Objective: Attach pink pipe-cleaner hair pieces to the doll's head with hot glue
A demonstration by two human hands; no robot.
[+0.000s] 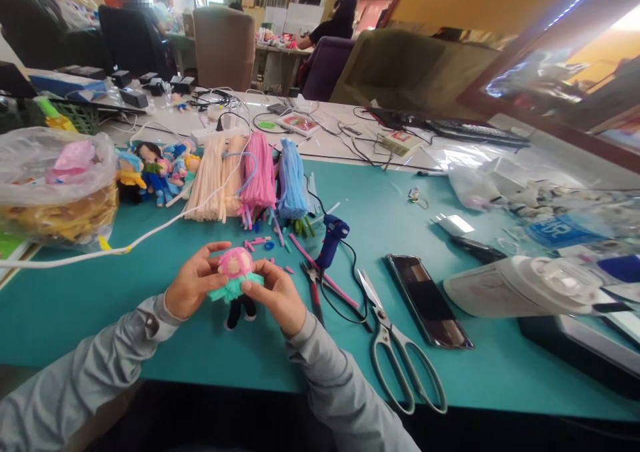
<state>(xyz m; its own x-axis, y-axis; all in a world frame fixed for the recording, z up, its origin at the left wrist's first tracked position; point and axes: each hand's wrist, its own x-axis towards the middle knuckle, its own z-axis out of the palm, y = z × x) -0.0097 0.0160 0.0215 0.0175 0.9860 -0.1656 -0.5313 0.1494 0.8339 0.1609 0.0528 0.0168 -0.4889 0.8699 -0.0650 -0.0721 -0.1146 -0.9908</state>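
Between my two hands is a small doll (233, 288) with a pink-edged head, a mint green ruffled collar and dark legs hanging down. My left hand (197, 280) grips it at the head and collar from the left. My right hand (278, 293) pinches the collar from the right, thumb in front. Just beyond lie short pink and blue cut pieces (260, 241). To the right are a blue glue gun (332, 240), red-handled pliers (315, 293) and a long pink fuzzy stem (345, 295). Large scissors (390, 335) rest near the table's front edge.
Bundles of peach (213, 179), pink (259, 172) and blue (291, 182) stems stand at the back. Finished dolls (155, 169) and a plastic bag (60, 192) are left. A phone (427, 299) and white tumbler (515, 285) lie right. A white cable (165, 227) crosses the left side.
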